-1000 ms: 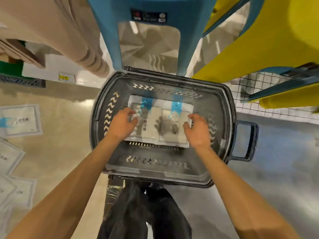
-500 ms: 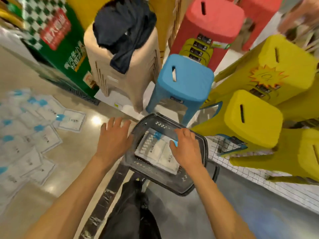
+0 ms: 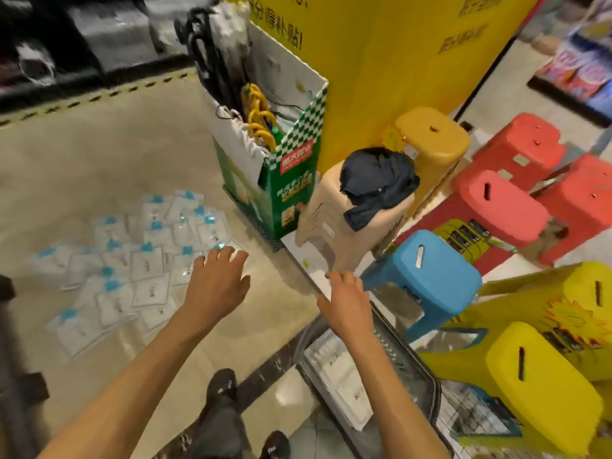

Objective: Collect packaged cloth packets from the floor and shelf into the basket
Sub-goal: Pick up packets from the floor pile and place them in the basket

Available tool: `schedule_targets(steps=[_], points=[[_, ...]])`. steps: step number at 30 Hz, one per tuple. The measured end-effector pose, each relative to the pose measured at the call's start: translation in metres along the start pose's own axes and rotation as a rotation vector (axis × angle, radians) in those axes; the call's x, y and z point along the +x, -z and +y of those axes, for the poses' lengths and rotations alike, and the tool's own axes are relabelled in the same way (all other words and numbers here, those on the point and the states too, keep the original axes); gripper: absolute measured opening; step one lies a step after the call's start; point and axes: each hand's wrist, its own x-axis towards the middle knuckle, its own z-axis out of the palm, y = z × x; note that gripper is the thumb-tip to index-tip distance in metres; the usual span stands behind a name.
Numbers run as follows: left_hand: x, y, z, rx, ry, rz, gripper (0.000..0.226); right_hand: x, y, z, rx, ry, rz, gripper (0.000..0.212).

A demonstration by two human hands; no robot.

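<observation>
packets [image 3: 132, 263]: likely light, floppy, slick film; pinch an edge
left hand [image 3: 217, 286]: fingers spread, empty
right hand [image 3: 347, 304]: relaxed, empty, over basket [image 3: 432, 392]

I get 1 head-worn view. It faces forward and down, close above the basket [image 3: 420, 379] and floor [image 3: 99, 160].

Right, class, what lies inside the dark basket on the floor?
White cloth packets lie flat inside the basket; at least two show. The right forearm crosses over it, hiding part of the inside, so the full count cannot be told.
</observation>
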Motion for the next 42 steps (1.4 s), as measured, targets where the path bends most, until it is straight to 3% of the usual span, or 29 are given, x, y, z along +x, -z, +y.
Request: schedule_targets(steps=[12,20,37,42], points=[[0.012,0.036,-0.196,0.02,0.218,-0.018,0.049,0.085,-0.006,-0.176,-0.091,0.166,-0.078,0.052],[0.035,0.039,-0.266,-0.002,0.276,-0.093,0.051,0.132,-0.019,-0.26,-0.123,0.225,-0.105,0.056],[0.154,0.007,-0.309,-0.092,0.455,-0.242,0.048,0.296,-0.044,-0.295,-0.176,0.317,-0.274,0.055],[0.187,-0.02,-0.32,-0.21,0.523,-0.363,0.05,0.35,-0.059,-0.294,-0.2,0.34,-0.324,0.053]])
